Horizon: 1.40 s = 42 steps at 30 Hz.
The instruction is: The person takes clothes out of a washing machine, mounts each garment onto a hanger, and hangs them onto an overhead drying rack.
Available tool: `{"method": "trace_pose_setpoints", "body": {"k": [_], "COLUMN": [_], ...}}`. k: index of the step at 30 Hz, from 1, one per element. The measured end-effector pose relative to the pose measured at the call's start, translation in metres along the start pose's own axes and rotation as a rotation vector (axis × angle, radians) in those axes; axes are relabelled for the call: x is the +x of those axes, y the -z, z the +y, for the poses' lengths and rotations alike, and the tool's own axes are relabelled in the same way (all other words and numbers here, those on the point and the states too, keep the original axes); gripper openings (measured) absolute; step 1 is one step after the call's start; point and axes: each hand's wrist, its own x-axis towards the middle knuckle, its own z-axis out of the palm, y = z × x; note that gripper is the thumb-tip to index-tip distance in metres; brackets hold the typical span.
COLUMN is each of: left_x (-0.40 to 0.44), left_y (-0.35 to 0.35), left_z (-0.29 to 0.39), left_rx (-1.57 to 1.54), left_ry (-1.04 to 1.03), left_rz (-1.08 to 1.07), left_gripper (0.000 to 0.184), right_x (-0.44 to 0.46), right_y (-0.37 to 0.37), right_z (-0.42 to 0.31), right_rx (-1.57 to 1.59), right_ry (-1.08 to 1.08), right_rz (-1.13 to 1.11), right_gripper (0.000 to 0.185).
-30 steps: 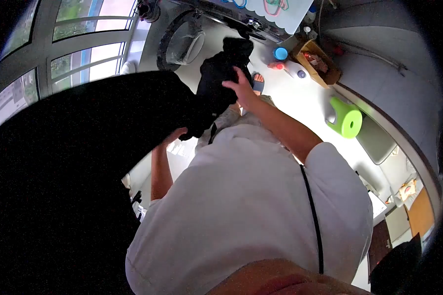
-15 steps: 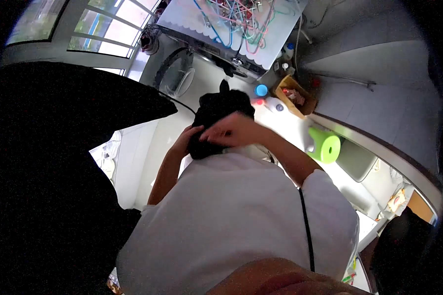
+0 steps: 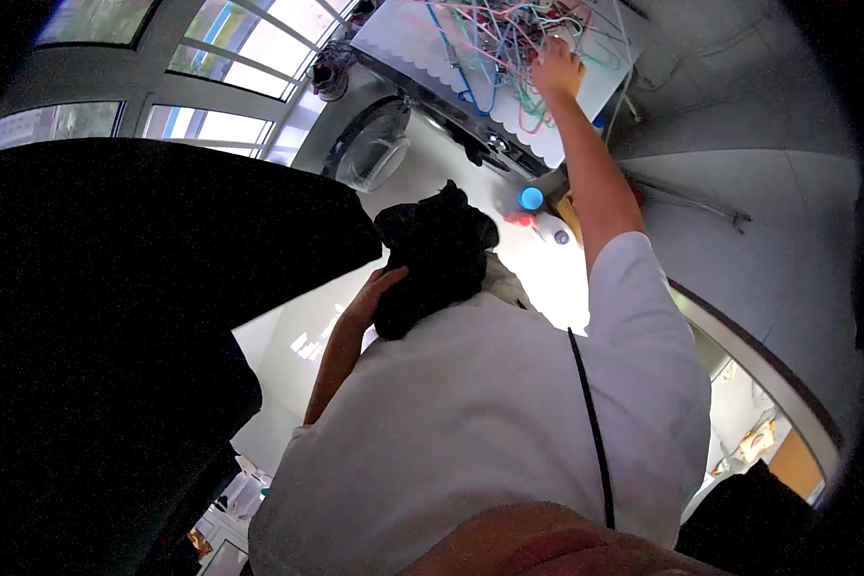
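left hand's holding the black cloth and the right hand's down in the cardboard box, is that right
Not quite: the head view shows the right hand up at the pile of hangers. The left hand is holding the black cloth.

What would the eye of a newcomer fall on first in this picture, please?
Probably the huge black shape filling the left side, too dark to identify. Next, the tangle of coloured hangers on the white cover at the top, with the right hand at it. Near the centre, the left hand holds a bunched black cloth.
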Motion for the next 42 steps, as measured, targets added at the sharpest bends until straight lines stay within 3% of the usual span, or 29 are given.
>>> {"method": "trace_pose_setpoints", "body": {"k": [1,3,6,11,13,14,15,17,21,23,24,26,27,29,32,36,38,42], "left_x": [-0.001,0.026,0.069,0.053,0.047,0.045,0.044,0.044,0.045,0.051,0.053,0.056,0.058,0.057,0.034,-0.015,-0.014,0.021], "left_y": [-0.001,0.022,0.058,0.038,0.030,0.028,0.026,0.024,0.024,0.028,0.030,0.036,0.039,0.040,0.020,-0.024,-0.022,0.002], "left_z": [0.001,-0.030,-0.081,-0.046,-0.035,-0.032,-0.029,-0.026,-0.024,-0.025,-0.027,-0.031,-0.031,-0.029,-0.008,0.044,0.040,-0.004], "left_rx": [0.011,-0.028,0.169,0.015,-0.041,-0.067,-0.090,-0.123,-0.163,-0.178,-0.188,-0.201,-0.198,-0.169,-0.057,0.132,0.148,-0.021], "left_ry": [0.022,0.008,-0.199,-0.096,-0.054,-0.036,-0.021,0.007,0.053,0.075,0.085,0.104,0.107,0.109,0.078,0.029,0.036,-0.071], "left_rz": [0.063,0.068,0.179,0.111,0.071,0.053,0.037,0.011,-0.036,-0.061,-0.074,-0.095,-0.103,-0.101,-0.032,0.087,0.070,0.007], "left_gripper": [0.056,0.059,0.058,0.056,0.056,0.055,0.055,0.054,0.052,0.052,0.051,0.051,0.050,0.050,0.048,0.044,0.043,0.049], "right_x": [0.005,0.010,0.012,0.027,0.052,0.070,0.086,0.118,0.124,0.085,0.072,0.045,0.035,0.015,0.003,0.008,0.012,0.016], "right_y": [0.001,0.000,0.026,0.038,0.039,0.025,0.022,0.024,-0.035,-0.012,-0.002,0.017,0.019,0.017,0.004,0.000,0.007,0.001], "right_z": [0.001,0.001,-0.002,0.015,0.031,0.040,0.045,0.055,0.093,0.079,0.073,0.058,0.048,0.029,0.015,0.010,0.003,0.015], "right_rx": [0.007,0.163,0.006,0.135,0.570,0.867,0.867,1.408,1.593,0.611,0.612,0.336,0.340,0.415,0.158,0.100,-0.106,-0.231], "right_ry": [-0.094,-0.171,-0.272,-0.129,-0.045,-0.120,-0.120,-0.552,-0.636,-0.252,-0.246,0.202,0.205,0.492,0.584,0.510,0.364,0.381], "right_rz": [-0.119,-0.098,-0.426,-0.347,-0.271,-0.227,-0.229,-0.331,-0.210,0.152,0.148,0.257,0.256,-0.163,-0.028,-0.046,-0.175,-0.151], "right_gripper": [0.064,0.073,0.064,0.049,0.043,0.036,0.036,0.030,0.026,0.027,0.027,0.033,0.033,0.043,0.050,0.052,0.044,0.028]}}
